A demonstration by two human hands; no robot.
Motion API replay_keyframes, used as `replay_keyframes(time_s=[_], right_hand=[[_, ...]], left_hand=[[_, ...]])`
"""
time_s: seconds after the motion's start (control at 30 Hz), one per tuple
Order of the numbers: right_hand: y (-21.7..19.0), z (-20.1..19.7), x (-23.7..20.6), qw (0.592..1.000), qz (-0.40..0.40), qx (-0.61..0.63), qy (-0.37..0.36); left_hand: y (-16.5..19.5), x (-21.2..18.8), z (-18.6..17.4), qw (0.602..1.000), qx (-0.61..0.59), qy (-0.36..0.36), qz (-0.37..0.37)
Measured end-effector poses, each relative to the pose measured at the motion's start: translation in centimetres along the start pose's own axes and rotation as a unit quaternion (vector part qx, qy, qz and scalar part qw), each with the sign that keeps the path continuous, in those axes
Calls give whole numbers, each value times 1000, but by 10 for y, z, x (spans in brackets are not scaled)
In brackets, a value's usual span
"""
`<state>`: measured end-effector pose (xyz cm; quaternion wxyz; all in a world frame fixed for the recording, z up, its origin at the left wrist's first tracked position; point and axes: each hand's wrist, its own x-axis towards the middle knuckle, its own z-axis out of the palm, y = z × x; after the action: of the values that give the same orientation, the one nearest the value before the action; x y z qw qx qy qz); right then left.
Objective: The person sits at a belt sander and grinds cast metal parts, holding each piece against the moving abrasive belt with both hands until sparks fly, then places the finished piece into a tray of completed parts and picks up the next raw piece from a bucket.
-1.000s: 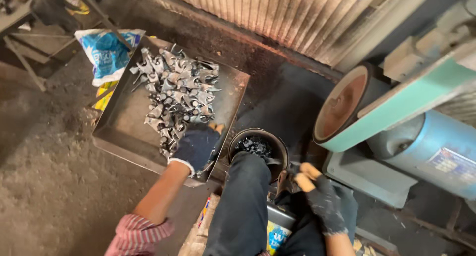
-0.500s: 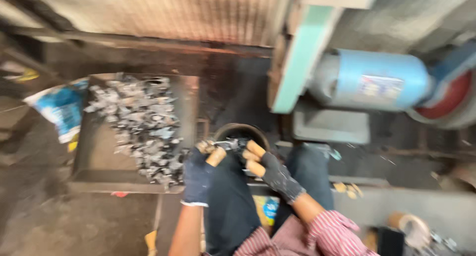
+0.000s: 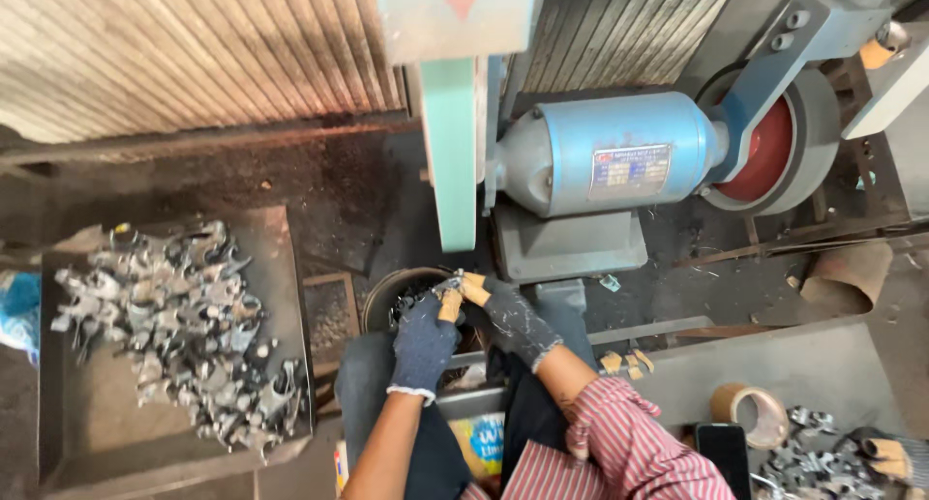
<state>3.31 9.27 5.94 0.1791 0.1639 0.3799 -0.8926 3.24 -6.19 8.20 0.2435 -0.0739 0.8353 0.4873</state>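
**Both gloved hands closed on one small metal part above the bucket**

Near edge: striped sleeve (image 3: 619, 442), roll of tape (image 3: 750, 413) and dark phone (image 3: 723, 449) noted on the grey slab (image 3: 774, 364) at lower right, with a few loose castings (image 3: 813, 456) near its corner. Left hand (image 3: 426, 340) and right hand (image 3: 508, 316), both in dark knit gloves with tan fingertips, found pinched together on a small metal part (image 3: 452, 285), held just over the round bucket (image 3: 387, 302) rim. Further left: flat tray (image 3: 97, 423) on the floor, heaped with grey castings toward its far edge. Beyond: green sanding belt (image 3: 450, 151), blue motor (image 3: 610, 151), red wheel (image 3: 769, 151), corrugated wall (image 3: 194, 45).
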Motion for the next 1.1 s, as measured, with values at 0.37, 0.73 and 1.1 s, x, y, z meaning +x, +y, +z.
replay_keyframes(time_s=[0.37,0.73,1.1], right_hand=[[-2,-10,21,998,-50,-36,26],[-3,-9,35,934,-128,-275,189],[22,-31,29,966,-159,-22,201]], left_hand=[[-51,44,38,956,-88,113,256],[-20,82,46,952,-228,84,186],[-15,83,48,967,-52,38,246]])
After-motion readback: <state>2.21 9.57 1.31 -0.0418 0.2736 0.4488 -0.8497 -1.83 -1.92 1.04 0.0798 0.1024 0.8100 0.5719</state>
